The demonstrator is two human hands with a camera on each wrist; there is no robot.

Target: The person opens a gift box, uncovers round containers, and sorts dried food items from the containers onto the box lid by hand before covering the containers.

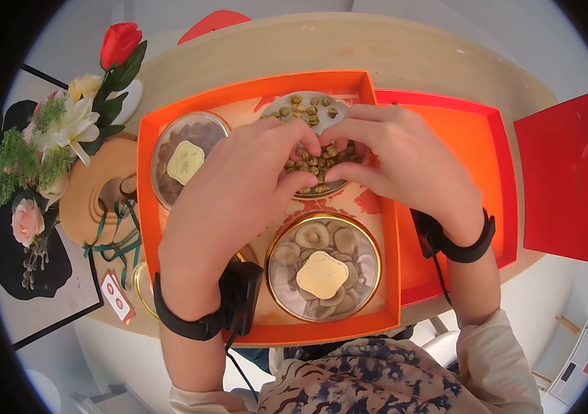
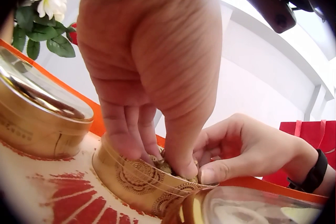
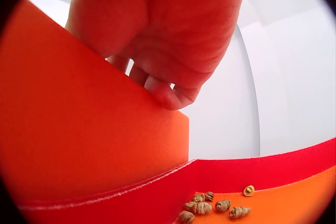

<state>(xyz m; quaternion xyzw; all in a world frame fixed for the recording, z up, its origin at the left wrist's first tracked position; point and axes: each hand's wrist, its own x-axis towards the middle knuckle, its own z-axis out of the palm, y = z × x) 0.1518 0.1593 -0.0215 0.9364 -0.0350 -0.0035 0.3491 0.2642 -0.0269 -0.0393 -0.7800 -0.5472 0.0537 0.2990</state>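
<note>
Your left hand (image 1: 238, 172) and right hand (image 1: 411, 148) meet over an open round tin (image 2: 134, 176), fingers bent down among the dried, coiled greenish-brown pieces (image 1: 306, 165). Each grip is curved, with a gap showing between thumb and forefinger; whether you hold any pieces in either one, you cannot tell from these views. The pieces sit inside the tin, crowded toward your side, with a scattering on the pale floor at its far side. The tin, its gold wall printed with round ornaments, stands in the far part of an orange box (image 1: 392, 276) on the wooden tabletop (image 1: 307, 41). Nearer you in the box is a lidded tin of pale rounds (image 1: 290, 293); to its far left, a lidded tin of dark contents (image 1: 163, 169). Below your right hand, a few loose pieces (image 3: 201, 207) lie on the orange floor of a red-rimmed tray (image 1: 473, 138). Flowers (image 1: 63, 131) stand at left, a red bag (image 1: 570, 186) at right.
</note>
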